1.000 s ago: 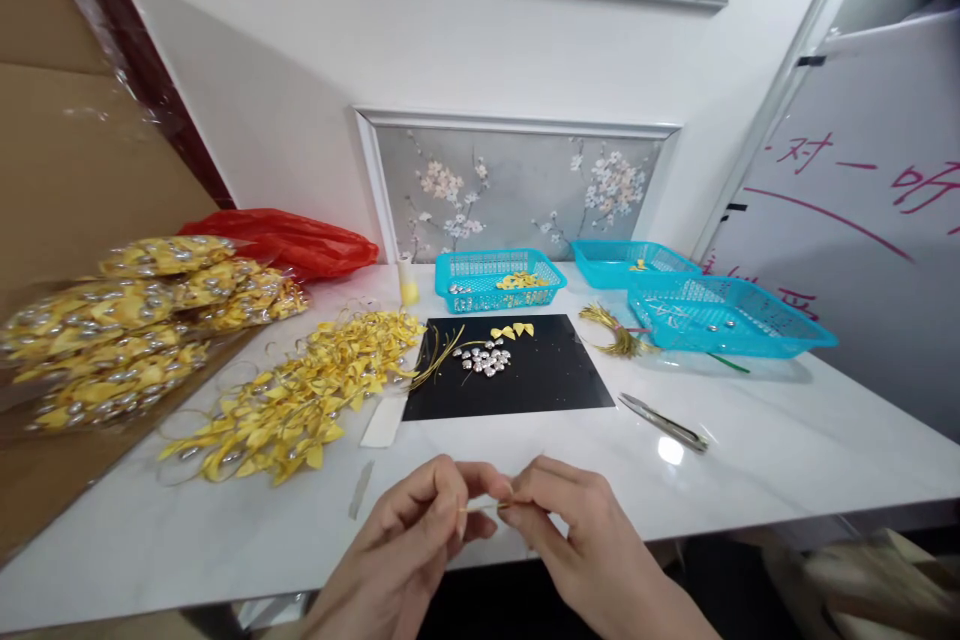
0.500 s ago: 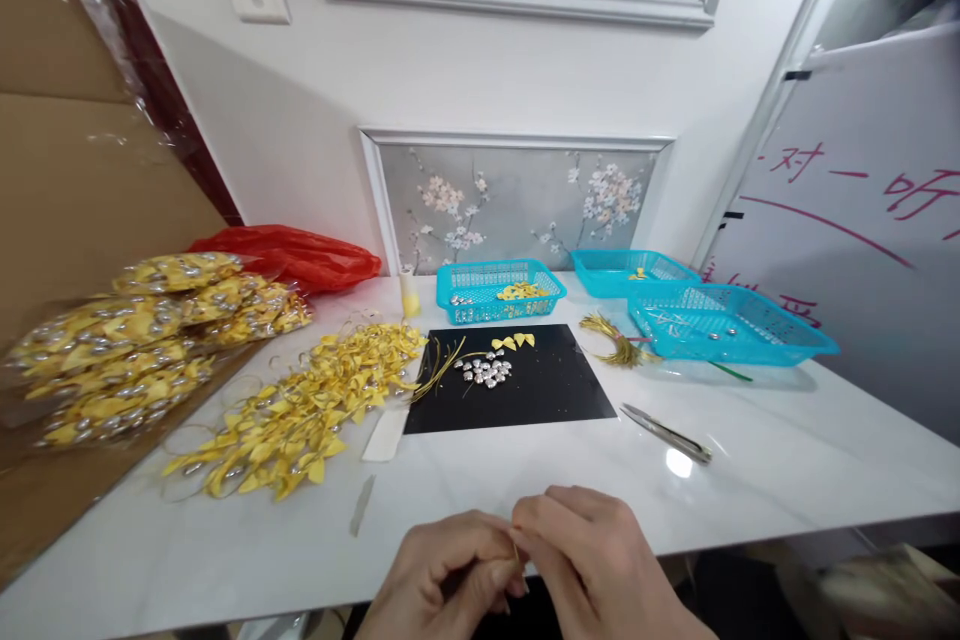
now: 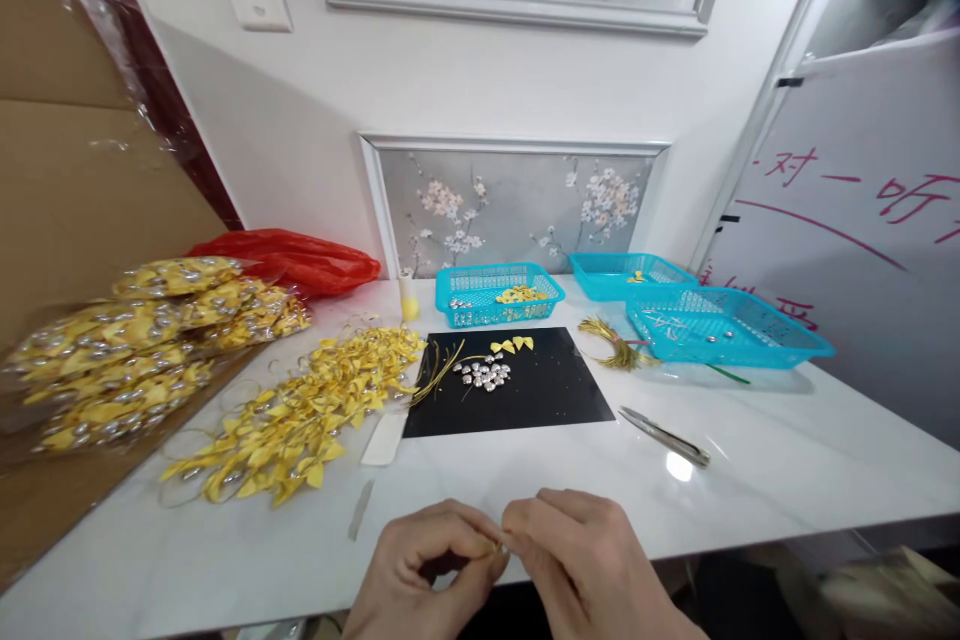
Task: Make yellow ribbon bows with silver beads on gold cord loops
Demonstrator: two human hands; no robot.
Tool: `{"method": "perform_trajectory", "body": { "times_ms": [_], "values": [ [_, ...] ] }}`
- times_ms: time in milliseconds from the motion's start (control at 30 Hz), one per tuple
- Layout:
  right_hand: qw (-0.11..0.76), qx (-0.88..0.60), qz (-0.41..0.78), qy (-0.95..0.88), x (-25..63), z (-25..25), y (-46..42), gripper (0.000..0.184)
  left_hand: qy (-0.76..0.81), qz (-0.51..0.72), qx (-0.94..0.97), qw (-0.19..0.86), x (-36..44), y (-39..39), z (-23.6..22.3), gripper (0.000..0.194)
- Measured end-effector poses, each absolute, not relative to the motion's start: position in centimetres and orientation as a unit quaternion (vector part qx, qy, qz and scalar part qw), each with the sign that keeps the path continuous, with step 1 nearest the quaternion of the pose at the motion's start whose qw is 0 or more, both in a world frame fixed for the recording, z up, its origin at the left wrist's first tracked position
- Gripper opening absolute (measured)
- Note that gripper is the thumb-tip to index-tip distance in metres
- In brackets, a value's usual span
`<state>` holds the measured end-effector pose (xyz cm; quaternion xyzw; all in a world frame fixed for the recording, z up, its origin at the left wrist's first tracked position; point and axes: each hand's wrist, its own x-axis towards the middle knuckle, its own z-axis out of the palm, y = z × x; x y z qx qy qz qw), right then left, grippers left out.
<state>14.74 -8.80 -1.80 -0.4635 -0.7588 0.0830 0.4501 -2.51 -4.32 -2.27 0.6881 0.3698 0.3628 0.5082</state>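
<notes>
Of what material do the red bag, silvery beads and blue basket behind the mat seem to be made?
Red bag: probably thin plastic film; glossy, crinkled.
Silvery beads: polished metal or coated plastic; bright highlights fit both.
Blue basket: likely moulded plastic, glossy, with regular holes.

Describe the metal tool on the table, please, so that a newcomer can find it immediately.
On the white table, find the black mat. Just past its near right corner, beyond the right hand, lies a slim metal tool. It is silvery, its pointed end towards the mat, unlike the golden wire bundle behind it.
</notes>
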Motion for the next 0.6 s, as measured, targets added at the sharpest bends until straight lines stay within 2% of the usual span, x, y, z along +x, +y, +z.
{"method": "perform_trajectory", "body": {
  "times_ms": [167, 400, 600],
  "values": [
    [0.481, -0.483, 0.112, -0.723, 14.6, -2.7, -8.9, 0.025, 0.394, 0.405, 0.634, 0.528, -2.8, -4.1, -2.0, 0.017],
    [0.397, -0.49, 0.078, -0.773, 14.9, -2.4, -9.0, 0.026, 0.4, 0.457, 0.518, 0.603, -2.7, -5.1, -0.5, 0.029],
    [0.375, -0.472, 0.031, -0.798, 14.9, -2.4, -8.9, 0.028, 0.442, 0.457, 0.521, 0.569, -2.8, -5.0, -0.3, 0.026]
  ]
}}
